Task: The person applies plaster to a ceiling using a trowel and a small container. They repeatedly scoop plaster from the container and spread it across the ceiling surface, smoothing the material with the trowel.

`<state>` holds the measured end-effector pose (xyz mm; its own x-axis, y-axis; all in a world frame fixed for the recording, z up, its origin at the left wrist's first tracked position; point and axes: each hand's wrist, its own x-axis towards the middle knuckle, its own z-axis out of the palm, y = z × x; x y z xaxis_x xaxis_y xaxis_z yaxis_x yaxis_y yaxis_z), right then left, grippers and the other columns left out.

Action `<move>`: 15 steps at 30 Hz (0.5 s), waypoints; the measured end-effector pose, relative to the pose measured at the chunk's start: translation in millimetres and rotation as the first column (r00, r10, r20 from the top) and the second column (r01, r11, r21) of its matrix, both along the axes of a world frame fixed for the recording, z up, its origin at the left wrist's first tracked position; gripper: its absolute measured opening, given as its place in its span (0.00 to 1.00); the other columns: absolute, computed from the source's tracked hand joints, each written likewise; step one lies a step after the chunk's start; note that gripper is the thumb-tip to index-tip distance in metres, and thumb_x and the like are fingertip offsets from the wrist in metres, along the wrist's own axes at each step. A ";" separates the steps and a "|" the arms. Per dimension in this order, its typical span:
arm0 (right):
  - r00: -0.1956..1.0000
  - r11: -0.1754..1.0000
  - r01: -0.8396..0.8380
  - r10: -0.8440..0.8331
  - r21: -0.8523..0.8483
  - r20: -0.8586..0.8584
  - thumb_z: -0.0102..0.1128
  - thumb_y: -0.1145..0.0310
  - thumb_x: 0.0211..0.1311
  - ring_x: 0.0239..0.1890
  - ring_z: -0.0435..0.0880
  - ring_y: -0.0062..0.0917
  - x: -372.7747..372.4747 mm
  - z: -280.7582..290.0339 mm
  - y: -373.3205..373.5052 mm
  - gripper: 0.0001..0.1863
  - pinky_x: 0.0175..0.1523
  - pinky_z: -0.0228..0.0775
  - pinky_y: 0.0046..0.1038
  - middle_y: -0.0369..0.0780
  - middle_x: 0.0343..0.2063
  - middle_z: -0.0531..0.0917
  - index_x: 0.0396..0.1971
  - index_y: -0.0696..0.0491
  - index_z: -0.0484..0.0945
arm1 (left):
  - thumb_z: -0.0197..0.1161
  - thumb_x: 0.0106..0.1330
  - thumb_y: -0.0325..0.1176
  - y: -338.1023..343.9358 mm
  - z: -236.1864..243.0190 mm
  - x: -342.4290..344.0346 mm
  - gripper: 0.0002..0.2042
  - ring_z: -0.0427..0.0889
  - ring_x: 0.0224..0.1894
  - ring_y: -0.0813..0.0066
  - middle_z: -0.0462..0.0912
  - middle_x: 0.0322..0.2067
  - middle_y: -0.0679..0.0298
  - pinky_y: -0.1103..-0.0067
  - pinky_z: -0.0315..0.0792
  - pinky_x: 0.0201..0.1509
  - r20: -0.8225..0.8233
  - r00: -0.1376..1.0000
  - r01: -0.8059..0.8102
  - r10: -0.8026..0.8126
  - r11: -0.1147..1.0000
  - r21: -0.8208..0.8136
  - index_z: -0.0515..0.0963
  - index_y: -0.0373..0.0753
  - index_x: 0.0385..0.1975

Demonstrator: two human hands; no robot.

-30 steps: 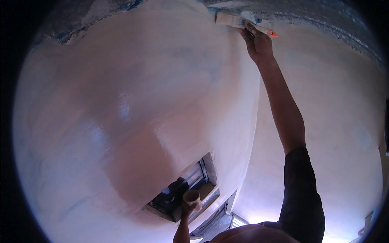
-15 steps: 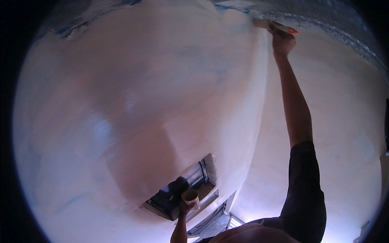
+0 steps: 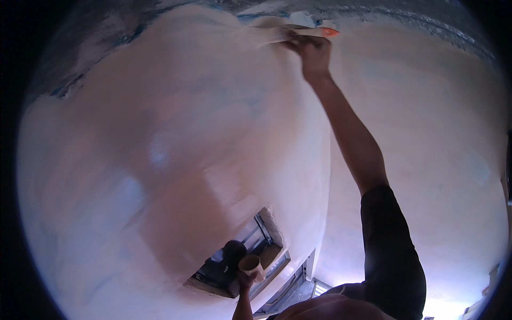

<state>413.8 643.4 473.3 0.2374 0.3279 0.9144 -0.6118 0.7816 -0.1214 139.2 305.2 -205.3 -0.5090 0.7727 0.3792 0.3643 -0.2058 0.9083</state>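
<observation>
My right hand (image 3: 314, 53) is raised high, closed round a wide pale paintbrush (image 3: 329, 32) with an orange handle tip. The brush head is smeared by motion at the top of the pale, partly glossy wall (image 3: 106, 160), just under the rough grey and blue band along the ceiling edge (image 3: 114, 32). Low in the view my left hand (image 3: 245, 278) holds a light cup (image 3: 250, 263) upright in front of a dark window recess (image 3: 213, 274). I cannot tell what is inside the cup.
A second pale wall (image 3: 421, 149) meets the first at a corner on the right. The window recess has rough edges and a metal frame. Further openings with frames (image 3: 310, 261) and a bright slatted window (image 3: 320, 289) are at the bottom.
My right hand and brush moved right half a second ago and are now further left, with the brush blurred. More ceiling edge shows at the upper left. My left hand still holds the cup.
</observation>
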 end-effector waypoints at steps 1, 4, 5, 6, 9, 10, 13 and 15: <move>0.996 0.997 0.077 -0.077 -0.001 -0.053 0.59 0.79 0.54 0.38 0.83 0.31 19.7 3.8 33.7 0.11 0.45 0.81 0.33 0.46 0.37 0.82 0.38 0.68 0.78 | 0.76 0.43 0.47 8.4 2.3 3.9 0.35 0.79 0.44 0.60 0.79 0.41 0.53 0.68 0.71 0.50 0.008 0.999 0.033 -0.033 0.999 -0.009 0.72 0.31 0.48; 0.683 0.690 0.714 -0.723 -0.118 -0.103 0.66 0.64 0.49 0.26 0.85 0.23 79.5 14.1 96.8 0.11 0.34 0.76 0.25 0.40 0.21 0.85 0.28 0.56 0.85 | 0.76 0.44 0.46 15.4 3.5 9.4 0.35 0.78 0.45 0.60 0.78 0.43 0.53 0.68 0.71 0.50 -0.003 0.998 0.069 -0.070 0.996 -0.062 0.71 0.31 0.49; 0.502 0.485 0.856 -0.862 -0.179 0.065 0.67 0.63 0.49 0.27 0.86 0.23 80.9 7.0 87.8 0.12 0.35 0.76 0.25 0.40 0.23 0.86 0.30 0.55 0.85 | 0.76 0.44 0.46 5.5 4.1 5.7 0.35 0.78 0.46 0.61 0.78 0.43 0.53 0.68 0.70 0.51 -0.019 0.999 0.048 -0.050 0.994 -0.095 0.70 0.31 0.50; 0.636 0.624 0.751 -0.771 -0.215 -0.016 0.67 0.66 0.50 0.26 0.85 0.22 81.8 7.7 82.9 0.10 0.36 0.77 0.23 0.40 0.24 0.86 0.31 0.56 0.85 | 0.76 0.44 0.46 4.1 7.9 6.7 0.35 0.78 0.46 0.61 0.78 0.43 0.53 0.68 0.70 0.51 0.007 0.998 0.066 -0.066 0.997 -0.035 0.70 0.32 0.50; 0.889 0.900 0.423 -0.435 -0.106 -0.144 0.63 0.76 0.53 0.33 0.84 0.28 69.8 9.6 52.6 0.11 0.41 0.81 0.29 0.44 0.33 0.84 0.36 0.64 0.80 | 0.76 0.45 0.45 2.7 16.0 11.1 0.34 0.78 0.45 0.63 0.79 0.43 0.54 0.68 0.70 0.51 0.066 0.990 0.120 -0.124 0.991 0.061 0.71 0.32 0.49; 0.945 0.964 0.259 -0.266 -0.063 -0.188 0.62 0.79 0.53 0.35 0.84 0.30 60.2 11.2 39.1 0.11 0.43 0.82 0.32 0.46 0.35 0.82 0.36 0.67 0.78 | 0.76 0.45 0.45 0.9 15.8 9.4 0.34 0.78 0.45 0.64 0.79 0.43 0.54 0.69 0.70 0.51 0.078 0.988 0.135 -0.137 0.990 0.033 0.71 0.32 0.49; 0.988 0.999 -0.032 0.030 -0.008 -0.154 0.58 0.83 0.53 0.38 0.82 0.31 29.7 10.2 -18.1 0.11 0.41 0.84 0.35 0.46 0.38 0.79 0.39 0.66 0.75 | 0.76 0.45 0.45 -2.0 17.0 7.3 0.33 0.78 0.45 0.65 0.79 0.42 0.56 0.69 0.70 0.51 0.026 0.995 0.092 -0.092 0.996 -0.004 0.72 0.32 0.48; 0.973 0.976 -0.215 0.211 -0.035 -0.097 0.58 0.81 0.55 0.38 0.82 0.31 15.2 6.5 -43.2 0.10 0.42 0.83 0.34 0.46 0.37 0.80 0.38 0.66 0.76 | 0.75 0.45 0.45 -3.3 16.9 9.0 0.32 0.78 0.44 0.65 0.80 0.41 0.56 0.70 0.70 0.50 -0.015 0.999 0.043 -0.043 0.999 -0.008 0.73 0.33 0.47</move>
